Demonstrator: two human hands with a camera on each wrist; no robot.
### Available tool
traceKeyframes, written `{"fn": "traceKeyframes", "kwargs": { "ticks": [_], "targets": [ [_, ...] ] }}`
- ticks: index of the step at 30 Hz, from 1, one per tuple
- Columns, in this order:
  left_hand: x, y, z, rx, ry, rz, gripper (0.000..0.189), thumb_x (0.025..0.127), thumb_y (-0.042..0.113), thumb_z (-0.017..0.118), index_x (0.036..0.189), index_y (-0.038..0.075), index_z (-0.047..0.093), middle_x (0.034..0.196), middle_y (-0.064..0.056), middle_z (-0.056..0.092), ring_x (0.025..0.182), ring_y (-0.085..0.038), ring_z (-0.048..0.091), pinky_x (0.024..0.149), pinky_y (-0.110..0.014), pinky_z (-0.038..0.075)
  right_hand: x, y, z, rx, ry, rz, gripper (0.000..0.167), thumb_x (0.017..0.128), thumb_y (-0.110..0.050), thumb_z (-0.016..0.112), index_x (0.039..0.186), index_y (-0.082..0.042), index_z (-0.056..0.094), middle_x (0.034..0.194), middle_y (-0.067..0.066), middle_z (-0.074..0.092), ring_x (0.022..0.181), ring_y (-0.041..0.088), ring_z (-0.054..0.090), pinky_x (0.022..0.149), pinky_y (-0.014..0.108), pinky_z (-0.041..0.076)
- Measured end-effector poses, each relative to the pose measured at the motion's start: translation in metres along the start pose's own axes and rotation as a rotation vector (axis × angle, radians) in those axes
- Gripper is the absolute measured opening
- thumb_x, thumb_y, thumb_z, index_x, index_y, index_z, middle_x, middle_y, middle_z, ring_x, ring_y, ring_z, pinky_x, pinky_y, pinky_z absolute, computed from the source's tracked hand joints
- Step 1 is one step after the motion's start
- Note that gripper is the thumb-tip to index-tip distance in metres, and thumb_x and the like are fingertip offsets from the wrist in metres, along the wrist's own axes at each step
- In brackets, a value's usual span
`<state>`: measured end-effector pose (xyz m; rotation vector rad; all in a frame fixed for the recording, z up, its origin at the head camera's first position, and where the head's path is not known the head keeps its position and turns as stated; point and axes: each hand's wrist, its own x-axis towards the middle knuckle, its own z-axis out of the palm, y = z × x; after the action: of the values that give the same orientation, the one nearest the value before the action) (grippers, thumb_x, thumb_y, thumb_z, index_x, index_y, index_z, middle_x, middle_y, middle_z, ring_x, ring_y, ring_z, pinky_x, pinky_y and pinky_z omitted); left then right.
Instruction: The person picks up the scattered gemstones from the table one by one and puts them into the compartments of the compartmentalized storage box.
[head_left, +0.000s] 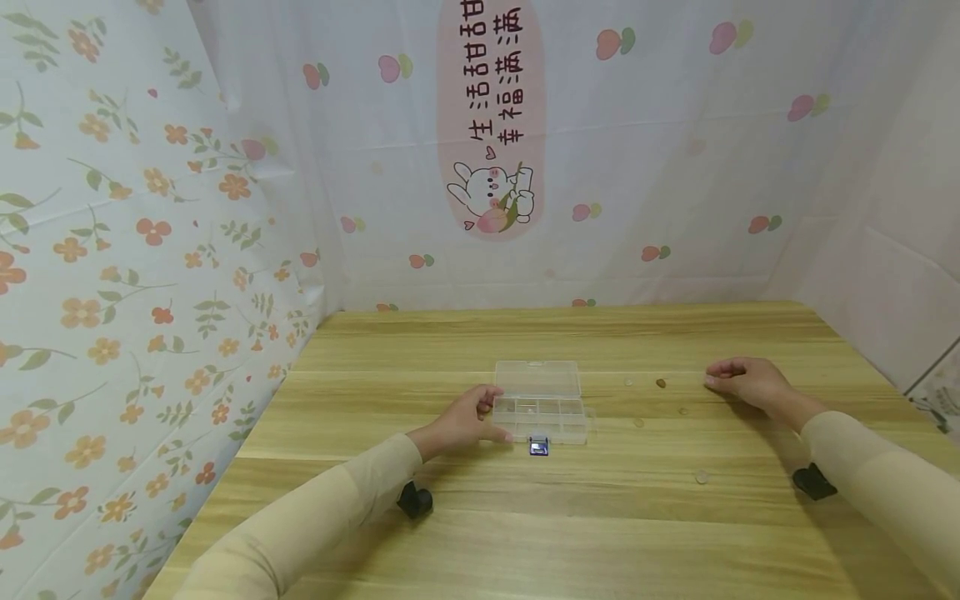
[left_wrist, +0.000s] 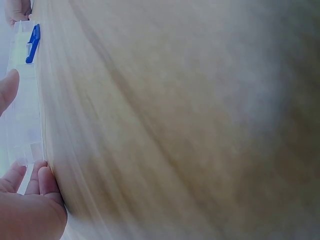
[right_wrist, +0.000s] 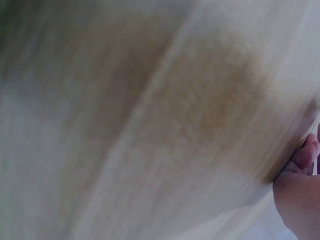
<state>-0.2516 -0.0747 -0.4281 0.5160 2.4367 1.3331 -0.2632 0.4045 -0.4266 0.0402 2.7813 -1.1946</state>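
The brown piece (head_left: 661, 383) lies toward the worktop's (head_left: 570, 533) left edge from the nearer right hand (head_left: 756, 383), grip unclear; the left hand (head_left: 463, 422) grasps the box (head_left: 562, 428).

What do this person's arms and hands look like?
The left sleeve and right sleeve are long, plain and pale yellow-beige, ending near the wrists. The left hand and right hand are bare. A small black device shows beside each forearm.
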Motion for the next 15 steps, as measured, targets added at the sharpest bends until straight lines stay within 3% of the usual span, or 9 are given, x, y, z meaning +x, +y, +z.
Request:
{"fn": "traceKeyframes", "kwargs": {
  "ticks": [15],
  "targets": [
    [-0.0005,-0.0017,-0.0001,-0.002,-0.004,0.012,0.073,0.076,0.021,0.085,0.137,0.007,0.048,0.121,-0.005,0.049,0.107,-0.022,0.045,0.094,-0.039,0.04,0.0027,0.0012,0.0013,-0.055,0.025,-0.02,0.046,0.096,-0.029,0.063,0.12,0.01,0.058,0.108,0.02,0.06,0.105,0.041,0.051,0.087,0.053,0.04]
  ]
}}
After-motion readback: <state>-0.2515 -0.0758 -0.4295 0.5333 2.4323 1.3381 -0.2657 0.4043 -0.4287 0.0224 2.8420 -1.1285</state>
